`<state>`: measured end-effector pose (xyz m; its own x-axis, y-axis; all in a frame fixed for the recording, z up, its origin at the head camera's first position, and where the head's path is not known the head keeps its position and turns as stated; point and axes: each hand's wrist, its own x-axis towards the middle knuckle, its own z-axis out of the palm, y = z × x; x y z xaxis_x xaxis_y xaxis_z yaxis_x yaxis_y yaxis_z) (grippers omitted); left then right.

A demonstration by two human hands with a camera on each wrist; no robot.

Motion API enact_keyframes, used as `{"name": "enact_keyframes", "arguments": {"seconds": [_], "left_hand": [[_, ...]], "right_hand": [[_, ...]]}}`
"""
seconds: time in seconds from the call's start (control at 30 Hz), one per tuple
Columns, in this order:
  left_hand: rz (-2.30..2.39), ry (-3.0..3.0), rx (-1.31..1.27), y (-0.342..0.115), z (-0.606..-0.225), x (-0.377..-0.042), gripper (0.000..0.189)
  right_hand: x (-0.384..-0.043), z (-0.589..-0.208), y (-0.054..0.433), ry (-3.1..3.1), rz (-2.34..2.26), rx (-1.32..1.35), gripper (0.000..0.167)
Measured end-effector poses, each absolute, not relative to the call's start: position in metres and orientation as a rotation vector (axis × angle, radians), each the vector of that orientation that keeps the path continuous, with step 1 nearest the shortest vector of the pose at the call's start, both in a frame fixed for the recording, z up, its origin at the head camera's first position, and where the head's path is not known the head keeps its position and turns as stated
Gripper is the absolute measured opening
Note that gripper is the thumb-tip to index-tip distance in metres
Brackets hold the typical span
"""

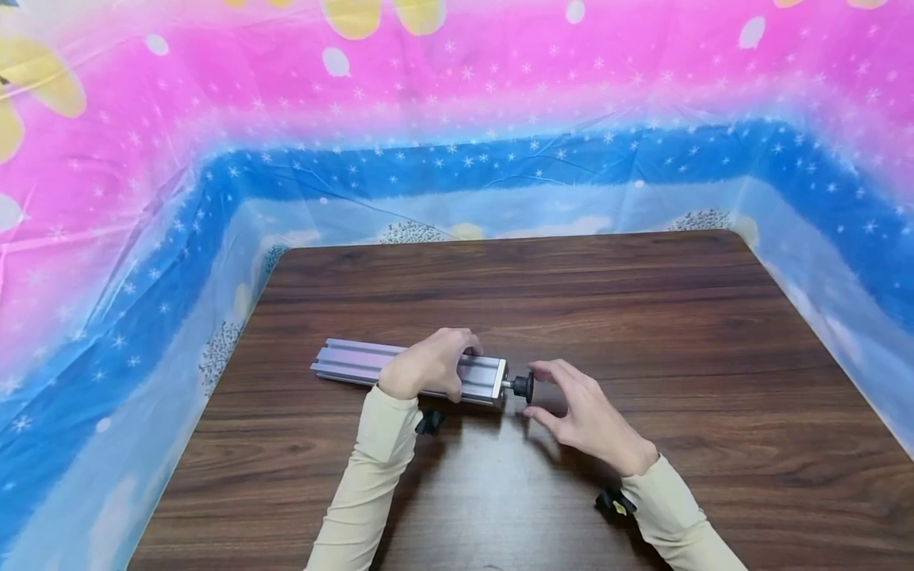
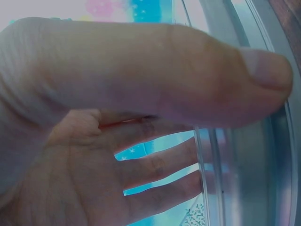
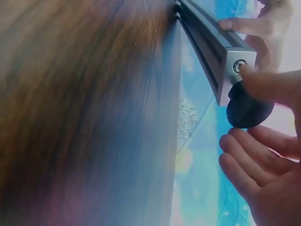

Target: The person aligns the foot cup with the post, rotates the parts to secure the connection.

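Observation:
A silver aluminium extrusion point(image 1: 360, 358) with grooves along its length lies at a slight angle on the table. My left hand point(image 1: 432, 362) grips it across its right half, thumb on the near side; the left wrist view shows the thumb point(image 2: 188, 70) over the grooved bar and the other fingers beyond. From the square end plate point(image 3: 228, 77) a threaded stem carries a black levelling foot point(image 1: 524, 387) with a round base. My right hand point(image 1: 589, 416) is beside this foot, thumb and fingers spread loosely about its round base. In the right wrist view the thumb overlaps the foot's stem.
The dark wood-grain table point(image 1: 571, 301) reaches back to a pink and blue patterned cloth point(image 1: 457, 159) that hangs around its back and sides. A screw head point(image 3: 240, 66) sits in the end plate above the foot.

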<state>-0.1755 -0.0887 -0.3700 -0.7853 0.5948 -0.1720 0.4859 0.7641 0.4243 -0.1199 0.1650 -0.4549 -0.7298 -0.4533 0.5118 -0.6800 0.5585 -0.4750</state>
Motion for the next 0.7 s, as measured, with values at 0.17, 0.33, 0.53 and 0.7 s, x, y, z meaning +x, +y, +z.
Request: {"name": "enact_keyframes", "arguments": {"seconds": [0.17,0.33,0.53,0.7], "left_hand": [[0.521,2.665,0.845,-0.0882,-0.3692,-0.1758,0.065],[0.534,2.66,0.829,-0.0878,-0.3699,-0.1757,0.065],[0.528,2.649,0.814,-0.0872,-0.3718,-0.1751,0.066],[0.543,2.652,0.804,-0.0865,-0.3692,-0.1756,0.065]], "right_hand": [[-0.1196,-0.4529,0.1636,-2.462,0.964,0.917,0.044],[-0.1196,-0.4529,0.1621,-2.541,1.046,0.889,0.022],[-0.1185,-0.4524,0.1626,-2.648,0.993,0.801,0.024],[-0.1186,-0.4471,0.1657,-2.6,1.01,0.789,0.026]]}}
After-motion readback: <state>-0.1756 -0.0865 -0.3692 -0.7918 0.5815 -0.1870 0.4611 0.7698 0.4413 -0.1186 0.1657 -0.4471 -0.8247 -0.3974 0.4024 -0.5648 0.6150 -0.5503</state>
